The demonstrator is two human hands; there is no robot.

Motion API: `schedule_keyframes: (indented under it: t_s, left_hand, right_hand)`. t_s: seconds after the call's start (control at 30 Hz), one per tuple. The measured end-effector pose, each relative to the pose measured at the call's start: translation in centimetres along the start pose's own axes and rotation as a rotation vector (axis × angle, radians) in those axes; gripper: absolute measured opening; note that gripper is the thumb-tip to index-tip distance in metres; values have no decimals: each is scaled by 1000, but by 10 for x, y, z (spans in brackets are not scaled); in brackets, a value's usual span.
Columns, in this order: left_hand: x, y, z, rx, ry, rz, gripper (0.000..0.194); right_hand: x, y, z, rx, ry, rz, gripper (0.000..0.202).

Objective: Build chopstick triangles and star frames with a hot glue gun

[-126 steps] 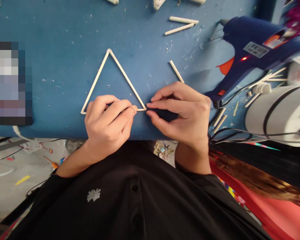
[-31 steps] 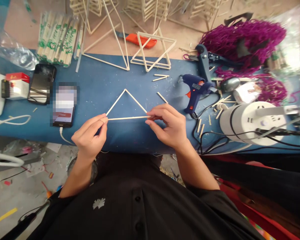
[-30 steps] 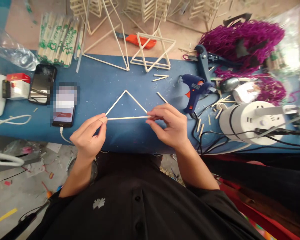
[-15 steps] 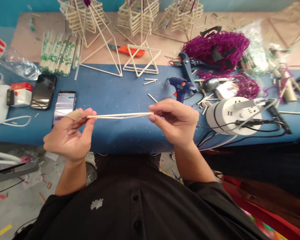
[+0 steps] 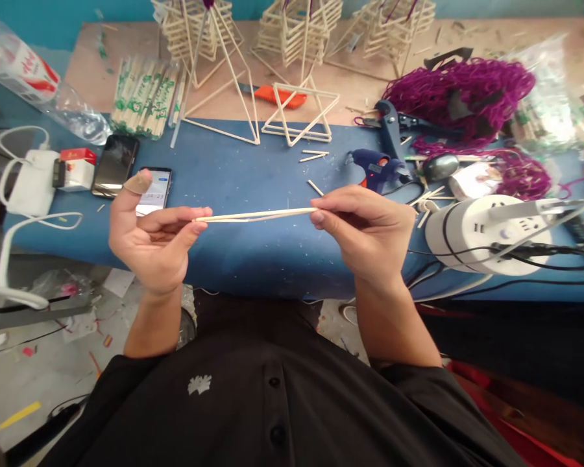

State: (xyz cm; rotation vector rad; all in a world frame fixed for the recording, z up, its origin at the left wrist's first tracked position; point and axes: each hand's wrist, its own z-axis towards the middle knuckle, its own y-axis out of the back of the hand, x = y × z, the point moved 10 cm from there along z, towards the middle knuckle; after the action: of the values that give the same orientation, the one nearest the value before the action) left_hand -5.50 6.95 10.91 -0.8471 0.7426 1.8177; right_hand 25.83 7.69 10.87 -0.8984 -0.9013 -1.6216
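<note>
A pair of thin wooden sticks (image 5: pixel 257 215) is stretched level between my hands, above the front part of the blue mat (image 5: pixel 253 253). My left hand (image 5: pixel 158 240) pinches the left ends between thumb and fingertip, its taped index finger raised apart. The right ends are pinched by my right hand (image 5: pixel 370 230). The sticks lie close together with a narrow gap near the middle. Behind them, short stick pieces (image 5: pixel 314 155) rest on the mat. A blue glue gun (image 5: pixel 374 167) lies beyond my right hand. A small star-like stick frame (image 5: pixel 302 113) stands farther back.
Stick structures (image 5: pixel 299 32) stand at the back, near an orange cutter (image 5: pixel 279 96) and purple yarn (image 5: pixel 462 97). A white power strip (image 5: pixel 486 237) with cables is at right. Phones (image 5: pixel 115 162), bagged sticks (image 5: pixel 143 100) and a plastic bottle (image 5: pixel 43 81) are at left.
The view has shifted, so the table items appear farther right. My left index finger has lifted off the sticks. Both hands still hold them, now tilted slightly up toward the right.
</note>
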Motion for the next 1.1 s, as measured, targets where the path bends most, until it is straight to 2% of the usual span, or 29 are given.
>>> schedule_keyframes:
  t_s: [0.13,0.4,0.53,0.67,0.77,0.93,1.1]
  left_hand:
    - [-1,0,-3,5,-2,-22,76]
    - [-12,-4,-7,-20,-72,-5,69]
    - [-11,-6,-7,-13,-72,-15,72]
    - [-8,-4,-6,-35,-65,2,88]
    - [-4,-5,-4,-42,-52,12,87]
    - [2,-6,-4,-49,-47,-62,80]
    - [4,-5,-1,-51,18,-43,81]
  right_hand:
    - [-2,2,-2,-15,-36,19,17]
    - [-4,3,-3,-20,-44,36,8]
    - [-15,5,-6,-37,-98,90,11]
    - [-32,6,-10,-67,-206,191,25]
    - [-39,5,-11,-46,-267,177,20]
    - [-30,1,-9,0,-177,192,10]
    - [-35,-4,-12,2,-221,204,13]
